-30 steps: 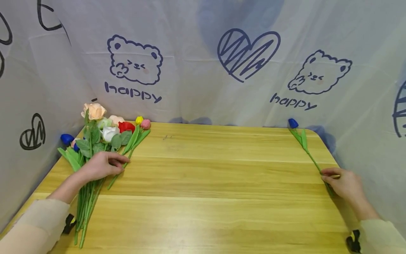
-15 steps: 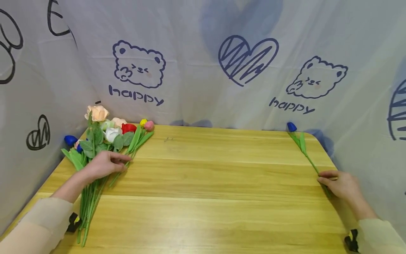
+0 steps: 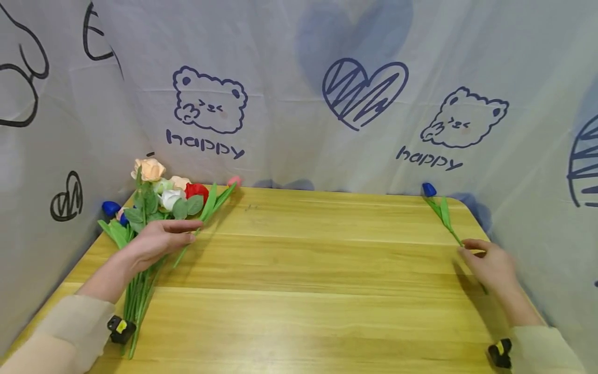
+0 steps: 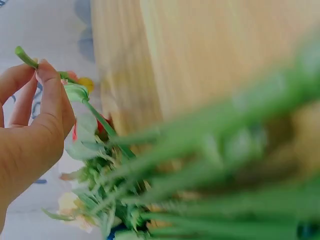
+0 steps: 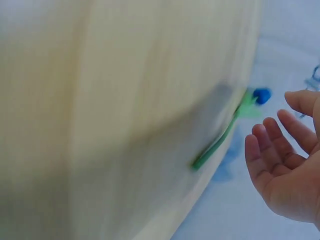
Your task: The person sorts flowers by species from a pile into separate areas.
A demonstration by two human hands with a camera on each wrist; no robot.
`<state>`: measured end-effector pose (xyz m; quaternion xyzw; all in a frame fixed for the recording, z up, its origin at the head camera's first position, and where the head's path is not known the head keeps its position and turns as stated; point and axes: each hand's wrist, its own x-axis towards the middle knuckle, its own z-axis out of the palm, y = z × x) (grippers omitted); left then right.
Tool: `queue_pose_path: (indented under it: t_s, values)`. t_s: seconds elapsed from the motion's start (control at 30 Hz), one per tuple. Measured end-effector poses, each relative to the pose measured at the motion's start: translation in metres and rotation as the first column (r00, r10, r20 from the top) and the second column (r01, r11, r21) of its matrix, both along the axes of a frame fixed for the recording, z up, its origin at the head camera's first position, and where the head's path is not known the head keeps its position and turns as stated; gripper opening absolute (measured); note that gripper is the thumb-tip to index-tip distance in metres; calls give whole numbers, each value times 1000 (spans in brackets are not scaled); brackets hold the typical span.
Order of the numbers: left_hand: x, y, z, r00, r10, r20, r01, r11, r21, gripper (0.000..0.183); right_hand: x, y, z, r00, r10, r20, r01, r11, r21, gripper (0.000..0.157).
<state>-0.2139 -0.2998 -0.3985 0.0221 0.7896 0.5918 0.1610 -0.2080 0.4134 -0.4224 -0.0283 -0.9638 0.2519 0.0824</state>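
Note:
My left hand (image 3: 165, 240) pinches a green tulip stem (image 4: 26, 57) between thumb and finger. A pink tulip bloom (image 3: 234, 181) shows beyond its leaves in the head view; beside it in the left wrist view is a yellow bloom (image 4: 87, 84). Which bloom belongs to the pinched stem is hard to tell. Under and left of that hand lies a bunch of flowers, with a red rose (image 3: 196, 192), a white rose (image 3: 172, 199) and a peach rose (image 3: 150, 170). My right hand (image 3: 492, 265) is spread beside a blue tulip (image 5: 220, 142) lying on the table, its fingers off the stem.
The wooden table (image 3: 317, 270) spreads between both hands. White printed cloth (image 3: 285, 119) hangs behind it and along both sides. Long stems (image 3: 135, 306) of the bunch reach toward the near left of the table.
My left hand has raised the tulip a little off the table, and its shadow now shows beneath. My right hand has let go of the blue tulip's stem. The head view has shifted slightly.

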Motion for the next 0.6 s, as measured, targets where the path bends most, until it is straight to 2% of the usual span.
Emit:
queue_pose_path:
  t_s: [0.2, 0.3, 0.4, 0.6]
  values:
    - [3, 21, 4, 995, 50, -89, -53, 998, -30, 51, -4, -52, 10, 995, 48, -86, -56, 994, -98, 44]
    - [4, 30, 5, 992, 78, -98, -77, 997, 10, 51, -4, -82, 13, 989, 90, -114, -108, 982, -156, 41]
    - [5, 38, 6, 990, 107, -89, -100, 992, 80, 54, -6, -116, 14, 984, 131, -120, -157, 959, -238, 38]
    - [2, 60, 6, 984, 162, -69, -146, 971, 187, 59, -12, -185, 15, 961, 235, -142, -272, 886, -375, 31]
